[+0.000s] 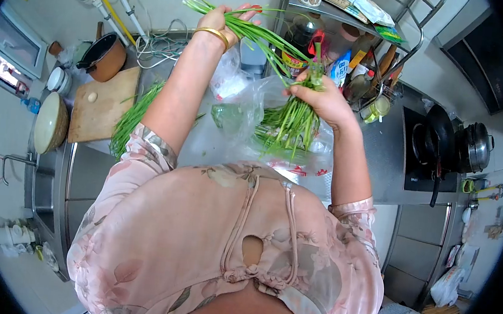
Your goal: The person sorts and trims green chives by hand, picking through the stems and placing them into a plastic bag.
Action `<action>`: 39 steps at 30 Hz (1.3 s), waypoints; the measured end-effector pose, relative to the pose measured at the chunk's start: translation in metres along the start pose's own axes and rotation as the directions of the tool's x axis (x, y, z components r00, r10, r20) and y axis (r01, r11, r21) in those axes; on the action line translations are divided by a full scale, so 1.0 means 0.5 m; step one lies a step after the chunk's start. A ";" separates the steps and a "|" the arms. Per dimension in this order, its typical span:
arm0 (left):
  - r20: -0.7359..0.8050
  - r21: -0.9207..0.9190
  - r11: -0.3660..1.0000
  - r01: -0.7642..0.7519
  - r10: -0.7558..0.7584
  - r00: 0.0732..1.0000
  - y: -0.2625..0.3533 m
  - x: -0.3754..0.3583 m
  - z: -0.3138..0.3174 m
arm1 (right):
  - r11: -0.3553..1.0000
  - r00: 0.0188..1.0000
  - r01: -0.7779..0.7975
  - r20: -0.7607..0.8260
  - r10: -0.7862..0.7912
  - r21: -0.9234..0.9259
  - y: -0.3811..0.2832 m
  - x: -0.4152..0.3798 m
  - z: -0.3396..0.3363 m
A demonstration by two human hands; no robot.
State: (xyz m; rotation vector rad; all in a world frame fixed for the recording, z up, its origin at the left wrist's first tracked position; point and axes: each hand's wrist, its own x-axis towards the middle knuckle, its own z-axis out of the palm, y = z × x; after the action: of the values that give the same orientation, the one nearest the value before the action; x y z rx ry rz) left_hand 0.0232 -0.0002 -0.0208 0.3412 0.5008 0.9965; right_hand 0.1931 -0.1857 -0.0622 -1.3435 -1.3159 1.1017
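While the right hand (322,100) grips a thick bunch of chives (290,124) above the plastic bag (237,117), the left hand (221,20) pinches a few stalks (256,33) drawn aside, so sorting seems early, with another pile (135,117) waiting beside the cutting board (103,105).

Cutting board (101,107): wooden, lies flat on the tabletop (376,162), with a small pale piece on it.
Brown pot (106,56): stands just behind the board, dark lid tilted on it.
Pale bowl (50,122): left of the board, beside the sink edge.
Rack (359,23): metal, holds bottles and packets, labels too small to read.
Stove (428,157): black, at the right, carries a dark pan (442,135); a steel pot (477,147) sits beside it.
Loose wires (159,44): possibly cables, against the wall.
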 end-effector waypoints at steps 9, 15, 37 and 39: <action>0.043 0.125 0.991 -0.038 0.033 0.999 0.043 -0.019 -0.035 | 0.979 0.999 -0.039 0.005 0.041 -0.198 0.009 -0.012 0.016; 0.017 0.131 0.986 -0.106 0.105 0.994 0.068 -0.035 -0.050 | 0.934 1.000 0.001 -0.020 -0.009 -0.357 0.014 -0.037 0.008; 0.021 0.407 -0.875 0.262 0.295 0.955 0.141 -0.148 -0.554 | 0.812 0.945 -0.323 -0.119 0.305 -0.487 0.178 -0.150 -0.060; 0.219 0.508 -0.853 0.116 0.258 0.941 0.088 -0.164 -0.463 | 0.788 0.938 -0.339 -0.117 0.327 -0.513 0.176 -0.160 -0.061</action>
State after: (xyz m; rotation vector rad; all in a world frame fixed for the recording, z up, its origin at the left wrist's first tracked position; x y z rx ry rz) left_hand -0.1708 -0.0380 -0.1728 2.6393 1.8185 0.0867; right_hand 0.2361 -0.2662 -0.1443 -2.0589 -1.4623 0.9789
